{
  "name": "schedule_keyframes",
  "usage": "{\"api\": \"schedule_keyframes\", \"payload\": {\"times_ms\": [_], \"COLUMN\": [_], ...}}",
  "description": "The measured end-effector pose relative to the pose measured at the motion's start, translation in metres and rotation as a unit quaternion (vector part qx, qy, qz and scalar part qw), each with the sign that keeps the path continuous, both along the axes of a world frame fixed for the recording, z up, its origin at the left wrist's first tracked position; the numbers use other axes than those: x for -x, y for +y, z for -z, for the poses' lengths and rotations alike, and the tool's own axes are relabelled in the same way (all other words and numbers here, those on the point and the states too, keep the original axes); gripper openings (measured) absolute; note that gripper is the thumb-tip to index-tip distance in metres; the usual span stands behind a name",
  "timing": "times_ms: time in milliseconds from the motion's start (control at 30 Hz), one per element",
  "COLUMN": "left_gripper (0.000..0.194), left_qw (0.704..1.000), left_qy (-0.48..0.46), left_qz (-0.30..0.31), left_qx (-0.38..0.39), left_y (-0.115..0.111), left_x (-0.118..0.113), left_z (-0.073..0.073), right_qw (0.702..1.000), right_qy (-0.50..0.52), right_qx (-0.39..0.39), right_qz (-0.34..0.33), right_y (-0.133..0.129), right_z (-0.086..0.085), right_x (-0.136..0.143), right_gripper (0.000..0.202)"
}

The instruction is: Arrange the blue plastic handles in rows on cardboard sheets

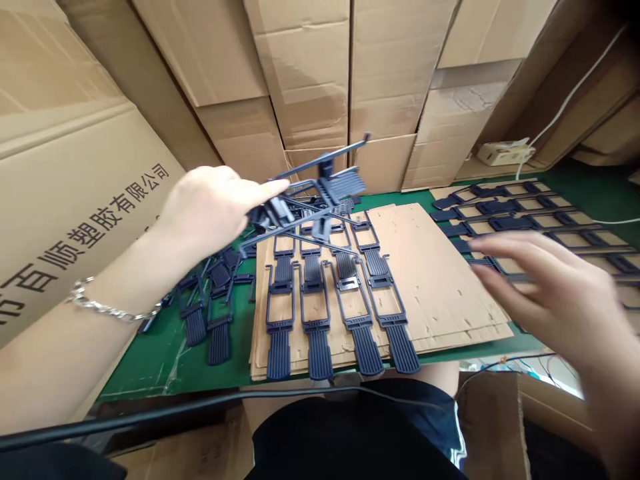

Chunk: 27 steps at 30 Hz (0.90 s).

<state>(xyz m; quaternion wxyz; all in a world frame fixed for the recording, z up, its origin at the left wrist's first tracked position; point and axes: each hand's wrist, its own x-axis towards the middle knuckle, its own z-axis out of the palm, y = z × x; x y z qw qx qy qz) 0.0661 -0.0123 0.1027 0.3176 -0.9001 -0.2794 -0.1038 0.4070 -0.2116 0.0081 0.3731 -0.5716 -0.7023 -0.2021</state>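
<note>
My left hand (pixel 207 207) is raised over the left part of the cardboard sheets (pixel 440 287), its fingers closed around dark blue plastic frame pieces (pixel 345 188) with ribbed tabs and thin arms. How many it holds I cannot tell, as they overlap. Below them, similar ribbed plastic frames (pixel 319 353) lie in rows on the sheets, tabs toward me. A loose pile of the same pieces (pixel 220 273) covers the green table under my left forearm. My right hand (pixel 555 287), slightly blurred, hovers at the right with fingers apart and nothing in them.
More dark blue frames (pixel 505 207) lie on another cardboard sheet at the right. Stacked cardboard boxes (pixel 305 67) wall off the back, and a large printed carton (pixel 85 187) leans at the left. A black cable (pixel 200 403) crosses along the green table's (pixel 165 367) front edge.
</note>
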Motion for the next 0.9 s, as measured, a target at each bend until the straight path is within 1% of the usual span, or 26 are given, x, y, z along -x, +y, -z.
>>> {"api": "schedule_keyframes", "payload": {"times_ms": [33, 67, 100, 133, 167, 233, 333, 433, 467, 533, 600, 667, 800, 900], "left_gripper": [0.054, 0.053, 0.053, 0.051, 0.05, 0.05, 0.051, 0.049, 0.048, 0.048, 0.049, 0.051, 0.052, 0.05], "left_qw": [0.999, 0.998, 0.996, 0.993, 0.991, 0.988, 0.988, 0.989, 0.988, 0.983, 0.979, 0.978, 0.982, 0.986], "left_qy": [-0.008, -0.013, -0.019, -0.023, -0.027, -0.032, -0.034, -0.042, -0.047, -0.055, -0.056, -0.045, -0.006, 0.0], "left_qz": [0.023, 0.045, 0.065, 0.082, 0.094, 0.109, 0.117, 0.124, 0.133, 0.159, 0.179, 0.179, 0.158, 0.157], "left_qx": [0.022, 0.046, 0.065, 0.081, 0.092, 0.103, 0.094, 0.071, 0.066, 0.067, 0.079, 0.096, 0.099, 0.053], "left_y": [-0.004, -0.008, -0.012, -0.016, -0.02, -0.024, -0.024, -0.019, -0.017, -0.013, -0.011, -0.012, -0.019, -0.022], "left_x": [-0.014, -0.025, -0.034, -0.04, -0.044, -0.045, -0.037, -0.027, -0.024, -0.019, -0.016, -0.015, -0.013, -0.007], "left_z": [-0.001, -0.003, -0.004, -0.004, -0.004, -0.003, 0.003, 0.01, 0.013, 0.019, 0.025, 0.03, 0.037, 0.039], "right_qw": [0.997, 0.988, 0.981, 0.975, 0.97, 0.969, 0.971, 0.961, 0.956, 0.953, 0.959, 0.965, 0.971, 0.973], "right_qy": [-0.067, -0.133, -0.162, -0.182, -0.194, -0.207, -0.194, -0.188, -0.192, -0.197, -0.187, -0.181, -0.178, -0.154], "right_qx": [-0.043, -0.075, -0.103, -0.123, -0.138, -0.137, -0.135, -0.186, -0.203, -0.22, -0.211, -0.189, -0.157, -0.163], "right_qz": [-0.003, 0.013, 0.035, 0.041, 0.037, 0.012, -0.039, -0.086, -0.087, -0.066, -0.036, -0.023, -0.039, -0.057], "right_y": [0.021, 0.04, 0.056, 0.069, 0.079, 0.09, 0.089, 0.082, 0.08, 0.08, 0.083, 0.088, 0.093, 0.088], "right_z": [-0.01, -0.016, -0.02, -0.021, -0.02, -0.018, -0.015, -0.006, -0.002, 0.008, 0.017, 0.024, 0.034, 0.04], "right_x": [0.012, 0.021, 0.028, 0.033, 0.035, 0.034, 0.031, 0.029, 0.029, 0.028, 0.028, 0.029, 0.036, 0.04], "right_gripper": [0.022, 0.024, 0.025, 0.022, 0.018, 0.012, 0.023, 0.027, 0.026, 0.03, 0.037, 0.039, 0.036, 0.037]}}
